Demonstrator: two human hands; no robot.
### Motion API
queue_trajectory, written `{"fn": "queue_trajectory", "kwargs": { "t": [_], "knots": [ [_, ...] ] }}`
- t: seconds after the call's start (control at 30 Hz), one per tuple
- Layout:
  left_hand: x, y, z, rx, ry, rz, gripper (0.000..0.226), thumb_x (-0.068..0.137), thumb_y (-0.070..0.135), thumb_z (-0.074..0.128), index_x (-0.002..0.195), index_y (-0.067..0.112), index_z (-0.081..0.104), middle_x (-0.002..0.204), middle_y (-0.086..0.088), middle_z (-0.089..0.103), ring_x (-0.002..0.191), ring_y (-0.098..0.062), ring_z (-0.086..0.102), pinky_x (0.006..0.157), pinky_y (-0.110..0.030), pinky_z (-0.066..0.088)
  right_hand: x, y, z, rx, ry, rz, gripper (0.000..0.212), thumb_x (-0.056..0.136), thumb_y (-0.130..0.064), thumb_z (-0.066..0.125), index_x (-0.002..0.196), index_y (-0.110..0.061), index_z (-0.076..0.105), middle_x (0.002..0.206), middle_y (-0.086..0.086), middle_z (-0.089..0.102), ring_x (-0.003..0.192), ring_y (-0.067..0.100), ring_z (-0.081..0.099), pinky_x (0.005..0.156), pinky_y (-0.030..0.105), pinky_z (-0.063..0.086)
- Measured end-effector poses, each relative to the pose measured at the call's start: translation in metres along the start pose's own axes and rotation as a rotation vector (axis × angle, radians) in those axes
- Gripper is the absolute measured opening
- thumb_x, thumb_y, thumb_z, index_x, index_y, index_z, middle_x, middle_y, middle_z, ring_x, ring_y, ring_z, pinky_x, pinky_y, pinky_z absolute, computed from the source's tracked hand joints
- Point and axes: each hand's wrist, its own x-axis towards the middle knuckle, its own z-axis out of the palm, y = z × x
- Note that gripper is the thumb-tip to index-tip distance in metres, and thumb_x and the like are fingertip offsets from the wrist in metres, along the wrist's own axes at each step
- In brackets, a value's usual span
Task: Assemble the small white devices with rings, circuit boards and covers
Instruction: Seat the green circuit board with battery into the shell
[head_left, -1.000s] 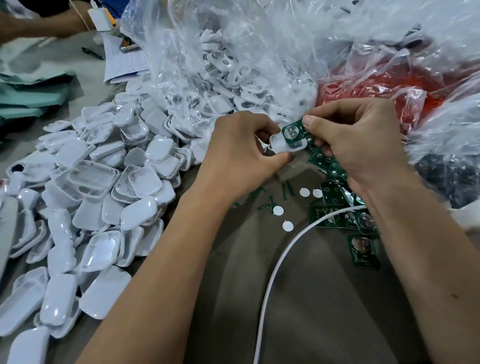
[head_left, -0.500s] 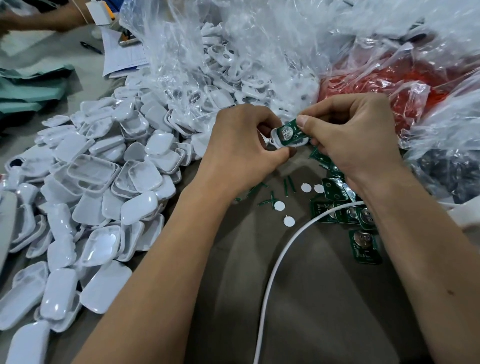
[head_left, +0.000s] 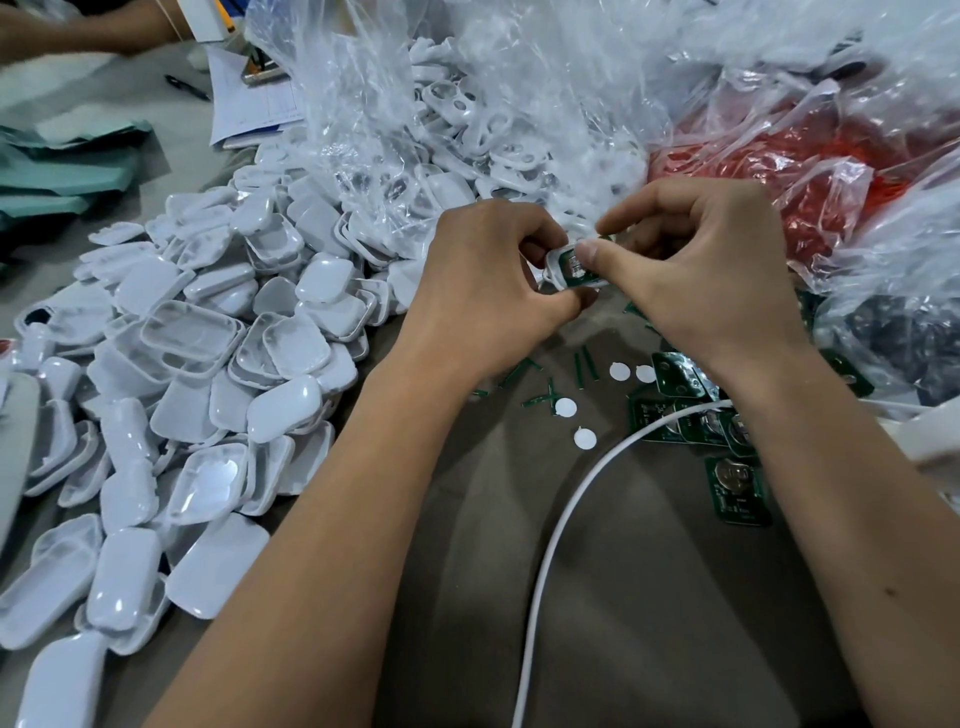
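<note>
board: green circuit board (head_left: 575, 271) lay down in white shell (head_left: 558, 262) vs 1 s ago, when it stood above the rim.
l hand (head_left: 498, 291): fingers curled, gripped shell.
r hand (head_left: 696, 270): thumb pressed board in.
next: prob. cover.

Both bare forearms are extended forward and converge at the middle of the view. The left hand (head_left: 488, 283) is curled, its thumb tucked beneath and its fingers bent inward. The right hand (head_left: 711, 270) is held opposite (knuckles raised), its thumb pressed forward toward the left fingertips, index finger arched above.
</note>
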Motion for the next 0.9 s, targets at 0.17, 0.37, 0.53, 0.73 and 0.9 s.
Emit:
{"fn": "queue_trajectory", "kwargs": {
  "t": [0.17, 0.37, 0.53, 0.73, 0.9],
  "knots": [
    [0.0001, -0.0007, 0.0003, -0.008, -0.001, 0.003, 0.018, 0.069, 0.033, 0.085, 0.083, 0.024, 0.076, 0.066, 0.016, 0.062, 0.067, -0.002, 0.061, 0.062, -0.014, 0.043, -0.0012, -0.002, -0.0011, -0.043, -0.032, -0.043, 0.023, 0.08, -0.034, 0.089, 0.094, -0.02, 0.079, 0.069, -0.001, 0.071, 0.059, 0.009, 0.065, 0.062, 0.018, 0.048],
    [-0.0008, -0.0006, -0.0008, -0.04, 0.001, -0.001, 0.016, 0.069, 0.031, 0.084, 0.081, 0.024, 0.076, 0.064, 0.017, 0.063, 0.066, -0.002, 0.063, 0.059, -0.011, 0.043, -0.001, 0.0004, -0.0004, -0.049, -0.041, -0.043, 0.022, 0.08, -0.034, 0.089, 0.093, -0.02, 0.08, 0.071, -0.001, 0.071, 0.061, 0.011, 0.064, 0.061, 0.02, 0.05],
    [-0.0013, -0.0006, -0.0014, -0.077, -0.008, -0.009, 0.017, 0.069, 0.029, 0.086, 0.082, 0.023, 0.077, 0.064, 0.016, 0.064, 0.064, -0.001, 0.064, 0.058, -0.01, 0.043, 0.0001, 0.0029, -0.0007, -0.043, -0.044, -0.043, 0.022, 0.08, -0.033, 0.09, 0.094, -0.019, 0.079, 0.071, 0.0, 0.07, 0.06, 0.007, 0.061, 0.062, 0.021, 0.049],
    [-0.0018, -0.0015, -0.0025, -0.17, -0.041, -0.055, 0.018, 0.068, 0.023, 0.087, 0.083, 0.019, 0.077, 0.067, 0.012, 0.069, 0.061, -0.004, 0.065, 0.055, -0.013, 0.048, 0.0013, 0.0048, -0.0014, -0.034, -0.062, -0.051, 0.022, 0.079, -0.033, 0.09, 0.096, -0.023, 0.079, 0.078, 0.0, 0.07, 0.06, 0.006, 0.059, 0.061, 0.018, 0.045],
    [0.0, -0.0062, -0.0067, -0.263, -0.136, -0.092, 0.026, 0.071, 0.025, 0.09, 0.093, 0.018, 0.079, 0.082, -0.001, 0.074, 0.065, -0.011, 0.066, 0.063, -0.025, 0.054, 0.0012, 0.0059, -0.0011, 0.076, -0.11, -0.022, 0.016, 0.083, -0.028, 0.087, 0.097, -0.025, 0.079, 0.086, -0.005, 0.074, 0.061, 0.004, 0.066, 0.059, 0.013, 0.048]
  ]
}}
